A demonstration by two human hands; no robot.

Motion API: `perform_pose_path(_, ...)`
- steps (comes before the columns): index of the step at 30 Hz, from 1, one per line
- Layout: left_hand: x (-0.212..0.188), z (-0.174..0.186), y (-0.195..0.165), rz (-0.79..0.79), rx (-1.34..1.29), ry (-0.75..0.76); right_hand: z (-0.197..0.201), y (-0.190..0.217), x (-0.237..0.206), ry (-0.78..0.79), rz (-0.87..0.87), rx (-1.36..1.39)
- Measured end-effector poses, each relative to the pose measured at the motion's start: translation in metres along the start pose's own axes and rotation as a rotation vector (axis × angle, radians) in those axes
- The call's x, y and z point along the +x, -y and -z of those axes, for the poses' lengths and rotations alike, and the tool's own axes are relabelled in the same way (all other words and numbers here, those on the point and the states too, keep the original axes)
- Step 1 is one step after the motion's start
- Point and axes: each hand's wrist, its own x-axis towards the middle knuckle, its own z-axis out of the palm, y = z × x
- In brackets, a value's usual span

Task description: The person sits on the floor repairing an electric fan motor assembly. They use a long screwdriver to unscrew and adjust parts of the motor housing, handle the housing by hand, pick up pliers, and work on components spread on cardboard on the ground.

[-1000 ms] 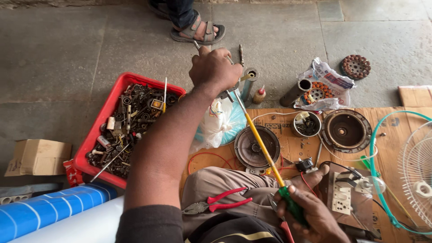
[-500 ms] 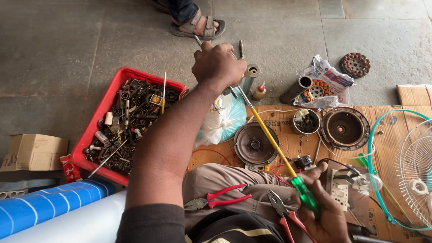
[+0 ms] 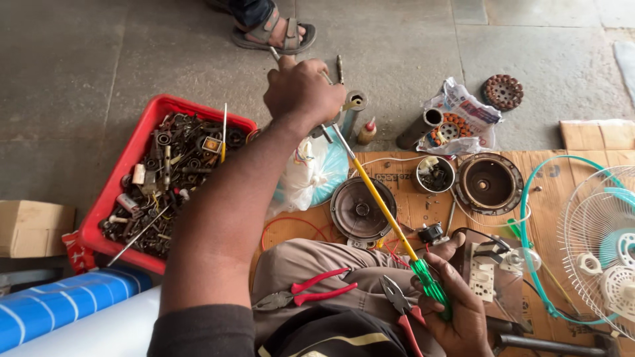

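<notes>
Yellow and long, the screwdriver (image 3: 380,198) stretches from one hand to the other. The right hand (image 3: 456,304) is closed tight around its green handle, low down by the person's lap. The left hand (image 3: 301,89) is reached far out and closed around the metal tip end, with a thin metal rod poking out past the knuckles. Both hands have a firm grip on it.

Just under the middle of the screwdriver lies a round dark metal cover (image 3: 362,208) on a sheet of cardboard (image 3: 529,218). To the right of the screwdriver sit a small bowl of bits (image 3: 436,174) and a bigger round metal shell (image 3: 488,183). Farther right of that is a fan cage (image 3: 595,244) with a green ring. To the left of the screwdriver is a red tray (image 3: 132,158) full of old screws and metal parts, with a white plastic bag (image 3: 307,175) between them. Two red pliers (image 3: 307,294) rest on the person's lap, near the green handle. Past the left hand, someone's sandal (image 3: 274,33) stands on the grey floor.
</notes>
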Motion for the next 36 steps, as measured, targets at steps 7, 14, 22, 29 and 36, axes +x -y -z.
perform_pose_path(7,-0.002,0.0,-0.002,-0.015,-0.013,-0.014,0.022,-0.004,0.015,0.59,-0.293,-0.094)
perform_pose_path(14,-0.004,0.001,-0.005,-0.001,-0.009,0.006,0.02,0.008,0.015,-0.094,0.596,-0.632)
perform_pose_path(22,0.0,0.003,-0.003,0.015,0.027,0.031,0.034,-0.001,0.016,0.24,-0.13,-0.244)
perform_pose_path(29,-0.002,0.004,-0.003,0.021,0.019,0.033,0.029,-0.006,0.017,-0.021,0.144,-0.418)
perform_pose_path(36,0.0,0.004,0.002,-0.01,0.001,0.008,0.027,-0.006,0.017,0.503,-0.209,-0.168)
